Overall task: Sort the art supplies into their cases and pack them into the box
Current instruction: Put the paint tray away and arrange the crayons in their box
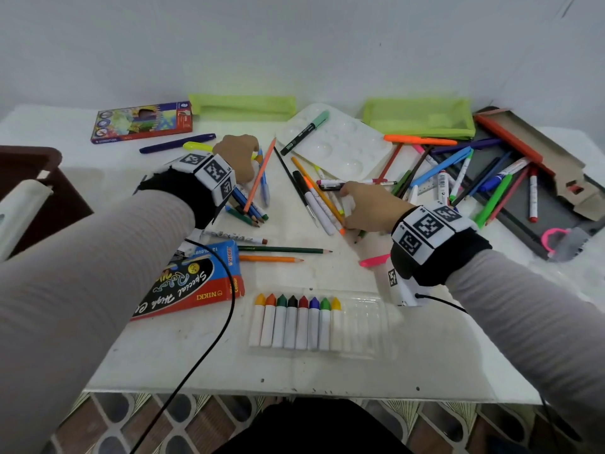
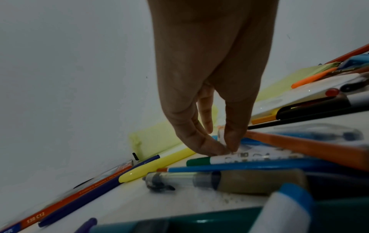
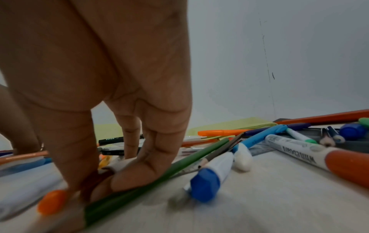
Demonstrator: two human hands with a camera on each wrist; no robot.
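The white table (image 1: 203, 362) in front of me is strewn with art supplies. At its far right lies the flat dark box (image 1: 553, 204) with its red-edged cardboard lid (image 1: 537, 142) beside it, and a heap of pens and markers (image 1: 471, 178) spills across the box's left edge. Two green mesh cases (image 1: 244, 108) lie along the far edge by the wall, with a white palette (image 1: 340, 142) between them. Near me sits the blue and red crayon box (image 1: 196, 283), and just right of it a clear tray (image 1: 360, 326) holding a row of eight crayons (image 1: 296, 322). A pencil box (image 1: 142, 126) lies at the far left. My left hand (image 2: 211, 75) reaches down over a small cluster of pencils and pens (image 1: 252, 204), thumb and fingertips (image 2: 231, 141) pinching a small whitish piece that I cannot identify. My right hand (image 3: 111, 88) is down at the middle of the table, fingers curled and closing on a green pencil (image 3: 159, 178) that lies on the table, next to an orange-tipped marker (image 3: 52, 201).
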